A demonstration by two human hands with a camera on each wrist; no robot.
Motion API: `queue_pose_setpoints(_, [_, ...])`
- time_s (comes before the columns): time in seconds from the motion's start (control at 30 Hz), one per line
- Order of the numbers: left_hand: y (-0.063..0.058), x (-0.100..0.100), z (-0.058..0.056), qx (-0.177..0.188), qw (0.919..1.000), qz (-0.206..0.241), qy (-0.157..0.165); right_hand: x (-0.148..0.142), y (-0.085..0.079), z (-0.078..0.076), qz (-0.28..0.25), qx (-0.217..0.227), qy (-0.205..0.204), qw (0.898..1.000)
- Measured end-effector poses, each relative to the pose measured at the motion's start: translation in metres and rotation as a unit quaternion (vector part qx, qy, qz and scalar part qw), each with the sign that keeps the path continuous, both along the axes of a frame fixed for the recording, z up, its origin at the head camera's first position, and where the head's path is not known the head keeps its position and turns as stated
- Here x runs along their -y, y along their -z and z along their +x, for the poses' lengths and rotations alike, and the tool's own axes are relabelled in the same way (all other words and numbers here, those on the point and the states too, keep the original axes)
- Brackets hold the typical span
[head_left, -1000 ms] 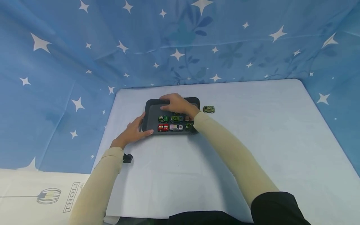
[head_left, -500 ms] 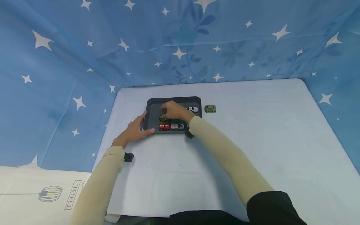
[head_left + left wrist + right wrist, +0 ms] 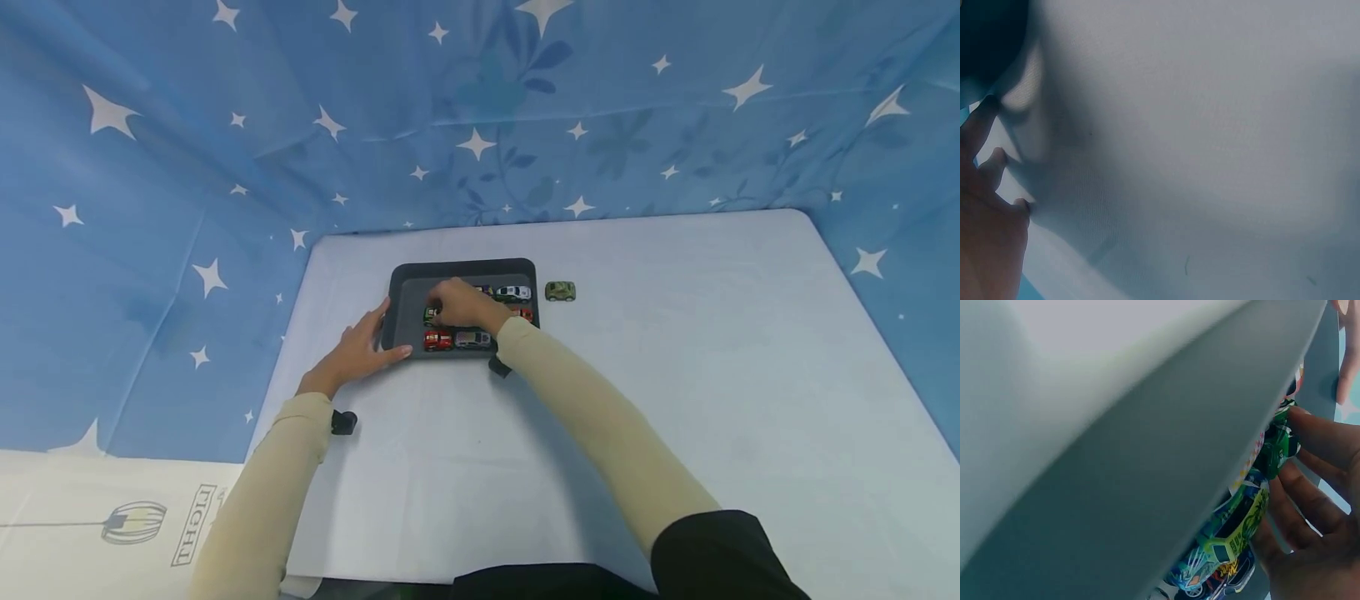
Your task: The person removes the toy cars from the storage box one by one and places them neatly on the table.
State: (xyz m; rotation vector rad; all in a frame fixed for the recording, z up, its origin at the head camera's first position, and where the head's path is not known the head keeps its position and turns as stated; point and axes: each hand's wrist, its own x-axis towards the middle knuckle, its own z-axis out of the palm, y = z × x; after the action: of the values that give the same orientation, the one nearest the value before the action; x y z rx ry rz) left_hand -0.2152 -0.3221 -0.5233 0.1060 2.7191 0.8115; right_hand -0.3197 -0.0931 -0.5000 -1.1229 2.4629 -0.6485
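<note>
A dark grey tray (image 3: pixel 465 267) holds several toy cars in rows. My left hand (image 3: pixel 354 354) braces its left front corner, thumb at the front rim and the other fingers, spread, against the left side. Inside the tray, my right hand (image 3: pixel 467 305) pinches a green toy car (image 3: pixel 1280 447) between thumb and fingers; the hand mostly covers this car in the head view. Right beside it in the right wrist view sits a green-yellow car (image 3: pixel 1229 534). In front stand a red car (image 3: pixel 438 340) and a silver car (image 3: pixel 472 339). A white car (image 3: pixel 513 293) is at the back right.
Outside the tray, a camouflage-green toy car (image 3: pixel 560 291) stands just right of it on the white table (image 3: pixel 712 358). A blue star-patterned curtain (image 3: pixel 420 108) borders the table's back and sides. A printed cream cloth (image 3: pixel 67 508) lies at the front left.
My right hand has come from the tray's back rim toward the front, its fingers closing on the green car. The white car at the back right is uncovered. My left hand stays put.
</note>
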Motion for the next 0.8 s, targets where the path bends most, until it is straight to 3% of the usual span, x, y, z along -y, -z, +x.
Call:
queue_pose_setpoints(0.3, [0.0038, 0.0022, -0.0004, -0.007, 1.0000, 0.001, 0.001, 0.0007, 0.0059, 0.0028, -0.017, 0.000, 0.011, 1.000])
queue_pose_setpoints(0.53, [0.0032, 0.0036, 0.0052, -0.003, 1.0000, 0.005, -0.002, 0.0035, 0.0070, 0.0046, -0.016, -0.027, 0.000, 0.999])
queue_pose_setpoints(0.8, [0.0024, 0.0007, 0.0021, -0.007, 1.0000, 0.001, 0.001, -0.0002, 0.0008, 0.0036, -0.019, -0.026, 0.013, 0.999])
